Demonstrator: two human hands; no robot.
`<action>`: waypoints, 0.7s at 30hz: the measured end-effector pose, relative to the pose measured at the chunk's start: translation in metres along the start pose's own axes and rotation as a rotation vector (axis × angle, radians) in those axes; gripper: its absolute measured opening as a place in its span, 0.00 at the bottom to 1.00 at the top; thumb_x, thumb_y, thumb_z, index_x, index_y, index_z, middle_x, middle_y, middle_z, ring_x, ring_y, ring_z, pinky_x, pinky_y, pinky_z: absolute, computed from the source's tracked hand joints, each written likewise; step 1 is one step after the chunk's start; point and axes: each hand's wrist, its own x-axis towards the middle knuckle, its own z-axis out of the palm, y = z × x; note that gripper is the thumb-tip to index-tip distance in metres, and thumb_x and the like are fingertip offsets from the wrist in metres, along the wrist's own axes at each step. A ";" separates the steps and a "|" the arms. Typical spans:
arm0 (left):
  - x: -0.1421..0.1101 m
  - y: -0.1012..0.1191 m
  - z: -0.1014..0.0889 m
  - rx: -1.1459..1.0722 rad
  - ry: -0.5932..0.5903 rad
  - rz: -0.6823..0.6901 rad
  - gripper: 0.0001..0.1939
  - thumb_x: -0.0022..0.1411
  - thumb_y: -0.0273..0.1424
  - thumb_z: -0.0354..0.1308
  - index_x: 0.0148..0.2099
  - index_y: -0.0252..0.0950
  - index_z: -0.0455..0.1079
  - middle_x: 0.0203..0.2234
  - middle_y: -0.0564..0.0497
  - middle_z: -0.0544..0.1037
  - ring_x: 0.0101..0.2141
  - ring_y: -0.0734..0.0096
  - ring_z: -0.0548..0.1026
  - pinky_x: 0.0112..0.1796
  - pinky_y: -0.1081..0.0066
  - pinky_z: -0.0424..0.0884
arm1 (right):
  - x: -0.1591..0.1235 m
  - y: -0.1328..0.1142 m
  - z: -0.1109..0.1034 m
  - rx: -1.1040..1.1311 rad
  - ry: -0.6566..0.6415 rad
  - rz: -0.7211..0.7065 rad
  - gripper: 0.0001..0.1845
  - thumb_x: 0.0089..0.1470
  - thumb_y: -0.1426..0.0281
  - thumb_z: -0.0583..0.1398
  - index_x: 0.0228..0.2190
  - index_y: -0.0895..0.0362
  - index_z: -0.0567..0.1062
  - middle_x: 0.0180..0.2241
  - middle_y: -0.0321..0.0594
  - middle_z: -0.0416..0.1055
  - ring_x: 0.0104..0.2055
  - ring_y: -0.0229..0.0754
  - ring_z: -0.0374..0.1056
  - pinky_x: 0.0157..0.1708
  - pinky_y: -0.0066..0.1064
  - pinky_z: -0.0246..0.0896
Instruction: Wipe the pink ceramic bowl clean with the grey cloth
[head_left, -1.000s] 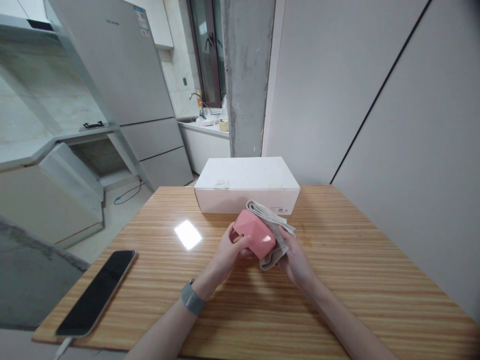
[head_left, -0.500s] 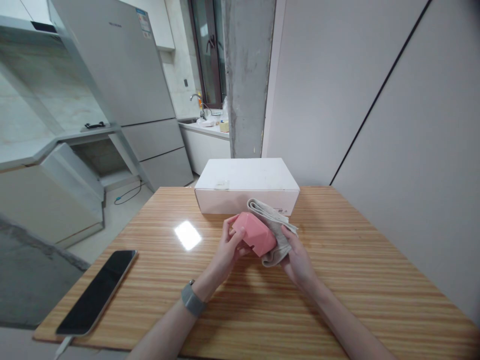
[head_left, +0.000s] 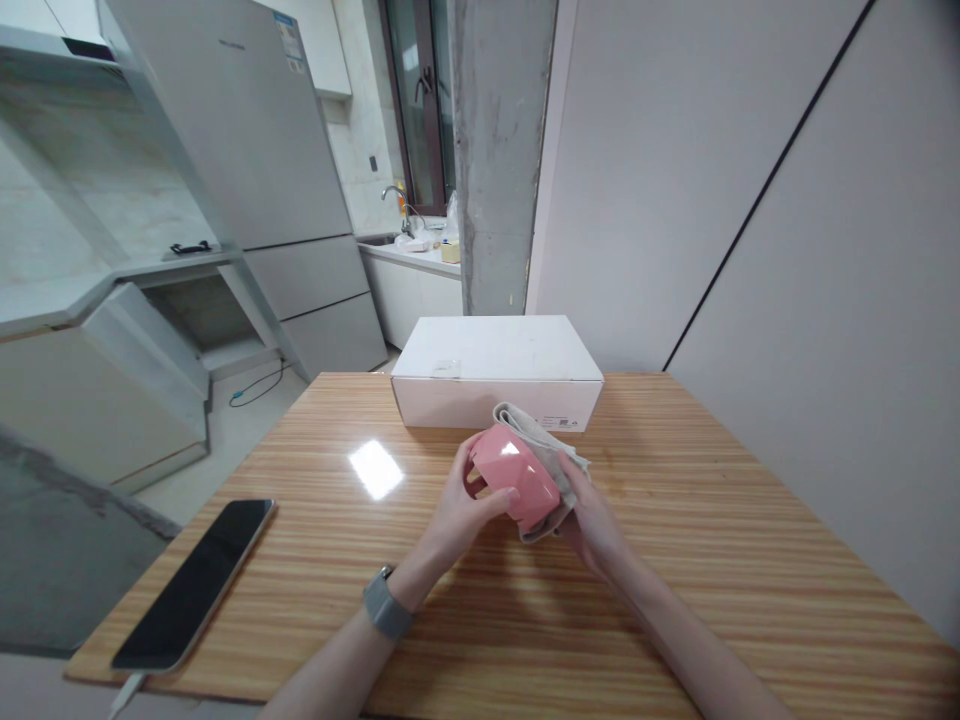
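Note:
My left hand (head_left: 465,505) grips a pink faceted cup (head_left: 514,475), fingers curled round its left side, thumb near the rim. My right hand (head_left: 589,515) holds a folded grey cloth (head_left: 551,455) pressed against the cup's right side and back. Both are held just above the wooden table (head_left: 675,560), in front of a white cardboard box (head_left: 495,370). A grey watch sits on my left wrist.
A black phone (head_left: 195,585) with a cable lies at the table's front left corner. The closed white box stands at the table's far edge. A grey wall runs along the right. A concrete pillar, fridge and kitchen counter stand beyond.
The pink cup has turned slightly in my left hand, and the cloth has shifted round its right side. Both hands stay in the same spot.

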 end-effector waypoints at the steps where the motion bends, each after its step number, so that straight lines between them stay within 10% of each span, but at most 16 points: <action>1: -0.001 0.001 0.001 0.020 -0.004 0.008 0.42 0.44 0.33 0.71 0.60 0.41 0.59 0.54 0.43 0.69 0.48 0.59 0.73 0.44 0.66 0.72 | 0.000 -0.001 0.000 0.016 -0.013 -0.003 0.20 0.52 0.53 0.61 0.39 0.53 0.80 0.31 0.37 0.82 0.23 0.41 0.73 0.19 0.29 0.67; 7: -0.005 0.004 0.004 0.107 -0.017 -0.011 0.54 0.40 0.32 0.73 0.66 0.48 0.49 0.55 0.44 0.69 0.44 0.58 0.75 0.38 0.65 0.76 | -0.001 -0.002 -0.001 0.079 -0.004 -0.006 0.19 0.53 0.54 0.60 0.38 0.53 0.80 0.33 0.37 0.82 0.31 0.45 0.76 0.23 0.30 0.68; 13: -0.001 0.003 0.002 -0.112 -0.035 -0.091 0.38 0.57 0.42 0.61 0.66 0.49 0.51 0.59 0.44 0.64 0.46 0.56 0.74 0.35 0.63 0.78 | 0.002 -0.004 -0.004 0.126 0.020 -0.061 0.17 0.54 0.55 0.59 0.37 0.52 0.81 0.36 0.35 0.82 0.35 0.43 0.77 0.32 0.30 0.70; 21: 0.003 -0.004 0.002 -0.167 0.014 -0.152 0.35 0.46 0.37 0.70 0.56 0.37 0.64 0.53 0.40 0.69 0.47 0.54 0.73 0.41 0.62 0.75 | 0.000 -0.008 -0.002 0.046 0.041 -0.115 0.18 0.50 0.54 0.62 0.35 0.53 0.81 0.32 0.35 0.82 0.30 0.43 0.76 0.26 0.30 0.70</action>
